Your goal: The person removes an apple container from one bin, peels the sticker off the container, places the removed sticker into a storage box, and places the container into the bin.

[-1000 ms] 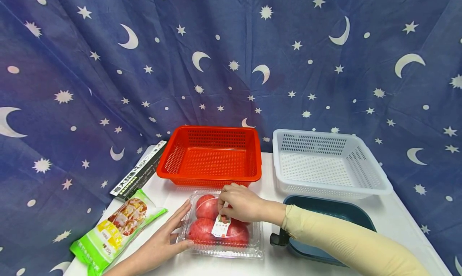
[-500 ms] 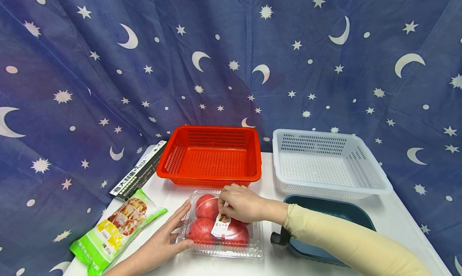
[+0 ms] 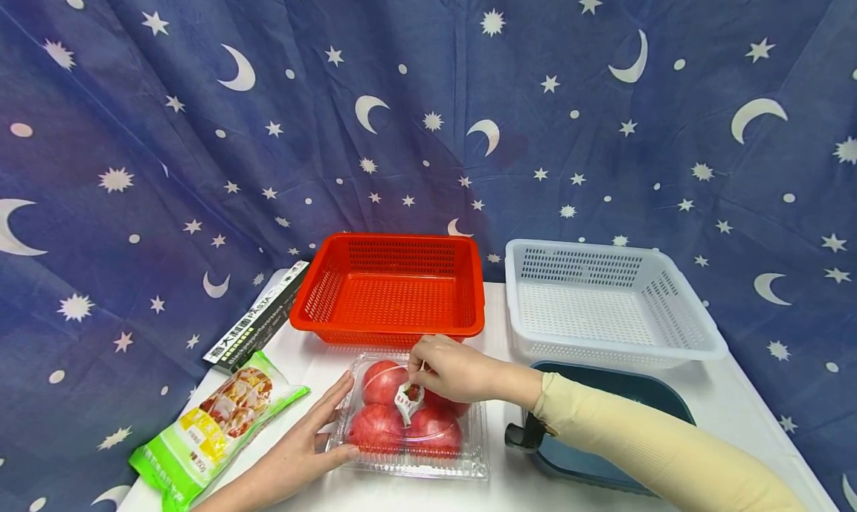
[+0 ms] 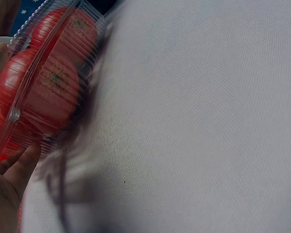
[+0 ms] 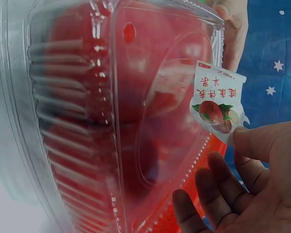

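A clear plastic clamshell box (image 3: 472, 464) of several red apples (image 3: 376, 426) stands on the table in front of me. My right hand (image 3: 455, 370) pinches a white paper label (image 5: 216, 102) with apple pictures between thumb and finger. Most of the label stands off the lid in the right wrist view; I cannot tell whether its far end still sticks. Its other fingers hang loosely bent over the box. Spread along the box's left side, my left hand (image 3: 297, 452) touches it with straight fingers, the thumb at the front left corner.
Behind the box are a red basket (image 3: 388, 330) and, further right, a white basket (image 3: 616, 352). A dark blue bin (image 3: 589, 464) with a black handle sits under my right forearm. On the left lie a green food bag (image 3: 207, 437) and a black-and-white pasta box (image 3: 257, 318).
The label, flat on the lid before, has lifted and curled up off the apples' cover. My right hand has risen slightly away with it. The left hand stays put.
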Available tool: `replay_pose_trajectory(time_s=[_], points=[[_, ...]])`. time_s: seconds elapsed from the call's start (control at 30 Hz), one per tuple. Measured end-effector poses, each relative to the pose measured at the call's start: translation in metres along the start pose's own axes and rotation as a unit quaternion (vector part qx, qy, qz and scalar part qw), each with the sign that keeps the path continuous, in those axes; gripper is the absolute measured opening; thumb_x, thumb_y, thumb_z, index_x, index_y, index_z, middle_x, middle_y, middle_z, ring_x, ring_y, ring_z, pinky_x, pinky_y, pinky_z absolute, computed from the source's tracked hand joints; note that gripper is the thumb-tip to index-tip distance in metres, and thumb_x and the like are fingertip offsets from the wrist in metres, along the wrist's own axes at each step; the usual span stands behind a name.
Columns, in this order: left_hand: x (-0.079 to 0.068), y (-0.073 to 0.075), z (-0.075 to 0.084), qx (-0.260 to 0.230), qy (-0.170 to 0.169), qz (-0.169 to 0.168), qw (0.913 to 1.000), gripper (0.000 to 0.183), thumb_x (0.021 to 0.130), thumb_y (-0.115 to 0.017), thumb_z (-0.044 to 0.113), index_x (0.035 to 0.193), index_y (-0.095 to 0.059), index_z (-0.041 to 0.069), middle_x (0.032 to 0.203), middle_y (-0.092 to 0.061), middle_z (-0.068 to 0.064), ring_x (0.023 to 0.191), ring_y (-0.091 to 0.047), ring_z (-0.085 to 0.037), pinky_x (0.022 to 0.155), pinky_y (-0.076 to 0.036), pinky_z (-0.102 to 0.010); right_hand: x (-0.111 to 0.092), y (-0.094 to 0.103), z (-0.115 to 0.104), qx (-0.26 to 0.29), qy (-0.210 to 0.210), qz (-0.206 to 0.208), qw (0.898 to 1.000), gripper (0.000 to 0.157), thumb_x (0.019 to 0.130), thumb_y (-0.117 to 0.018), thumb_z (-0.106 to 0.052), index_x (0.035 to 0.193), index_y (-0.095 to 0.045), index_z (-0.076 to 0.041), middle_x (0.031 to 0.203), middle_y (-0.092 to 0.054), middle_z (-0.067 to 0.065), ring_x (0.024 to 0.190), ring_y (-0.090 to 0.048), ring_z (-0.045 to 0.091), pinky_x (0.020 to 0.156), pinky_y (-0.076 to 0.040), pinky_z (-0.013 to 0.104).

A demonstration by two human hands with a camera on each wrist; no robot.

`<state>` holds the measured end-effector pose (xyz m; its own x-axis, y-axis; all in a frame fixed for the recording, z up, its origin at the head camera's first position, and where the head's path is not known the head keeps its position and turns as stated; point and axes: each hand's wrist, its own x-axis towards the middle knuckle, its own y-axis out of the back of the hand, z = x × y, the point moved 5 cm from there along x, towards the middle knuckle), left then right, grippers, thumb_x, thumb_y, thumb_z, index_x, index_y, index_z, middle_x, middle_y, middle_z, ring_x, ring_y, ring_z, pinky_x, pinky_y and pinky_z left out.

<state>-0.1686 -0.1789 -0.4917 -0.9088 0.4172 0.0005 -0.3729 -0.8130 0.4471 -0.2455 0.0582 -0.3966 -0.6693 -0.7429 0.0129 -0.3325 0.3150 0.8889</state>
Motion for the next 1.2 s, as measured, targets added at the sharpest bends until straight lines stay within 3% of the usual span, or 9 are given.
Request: replay_pose_trajectory(time_s=[0.33,0.57,0.7,0.83,1.1,1.2], points=[[0.000,0.001,0.001,-0.009,0.006,0.001,0.9999,0.092,0.093,-0.077,0.026,0.165,-0.020,0.021,0.172,-0.009,0.001,0.141,-0.038,-0.048,0.102,-0.047,-0.030,-0.012,0.028,0.012,0.016,-0.014,0.041,0.999,0.009,0.099,-0.069,-0.015,0.092,-0.063,-0.018,0.092,-0.056,-0.009,0.089,-0.051,0.014,0.079,-0.047,0.030],[0.001,0.002,0.001,-0.009,0.010,0.004,0.9999,0.092,0.094,-0.077,0.026,0.165,-0.020,0.024,0.172,-0.009,0.000,0.140,-0.039,-0.049,0.104,-0.048,-0.042,-0.029,0.053,0.027,0.024,-0.018,0.080,0.996,0.010,0.098,-0.068,-0.012,0.092,-0.062,-0.017,0.093,-0.058,-0.007,0.093,-0.058,0.019,0.084,-0.049,0.034],[0.000,0.002,0.001,-0.010,0.004,0.003,0.9999,0.091,0.094,-0.077,0.025,0.165,-0.020,0.024,0.172,-0.009,-0.001,0.140,-0.038,-0.049,0.103,-0.048,-0.034,-0.040,0.063,0.037,0.020,-0.028,0.090,0.995,0.010,0.098,-0.066,-0.011,0.091,-0.062,-0.017,0.094,-0.059,-0.008,0.093,-0.058,0.015,0.085,-0.051,0.035],[0.000,0.002,0.000,-0.012,0.000,0.003,0.9999,0.091,0.094,-0.077,0.024,0.165,-0.020,0.024,0.172,-0.009,-0.001,0.141,-0.038,-0.049,0.102,-0.047,-0.028,-0.050,0.068,0.046,0.016,-0.041,0.097,0.994,0.012,0.099,-0.065,-0.011,0.090,-0.061,-0.018,0.093,-0.058,-0.008,0.092,-0.057,0.013,0.084,-0.051,0.035],[0.000,0.000,0.000,-0.013,-0.005,0.001,0.9999,0.091,0.094,-0.077,0.024,0.165,-0.020,0.023,0.172,-0.009,-0.002,0.140,-0.037,-0.051,0.103,-0.048,-0.035,-0.069,0.069,0.061,0.023,-0.053,0.104,0.993,0.014,0.097,-0.066,-0.009,0.089,-0.064,-0.019,0.091,-0.059,-0.009,0.089,-0.057,0.011,0.081,-0.051,0.033],[-0.001,-0.001,0.000,-0.014,-0.007,0.000,0.9999,0.090,0.094,-0.076,0.024,0.165,-0.020,0.022,0.172,-0.009,-0.002,0.140,-0.037,-0.052,0.102,-0.047,-0.031,-0.079,0.068,0.069,0.030,-0.064,0.104,0.992,0.015,0.097,-0.066,-0.008,0.088,-0.064,-0.020,0.089,-0.060,-0.011,0.086,-0.057,0.010,0.078,-0.051,0.032]])
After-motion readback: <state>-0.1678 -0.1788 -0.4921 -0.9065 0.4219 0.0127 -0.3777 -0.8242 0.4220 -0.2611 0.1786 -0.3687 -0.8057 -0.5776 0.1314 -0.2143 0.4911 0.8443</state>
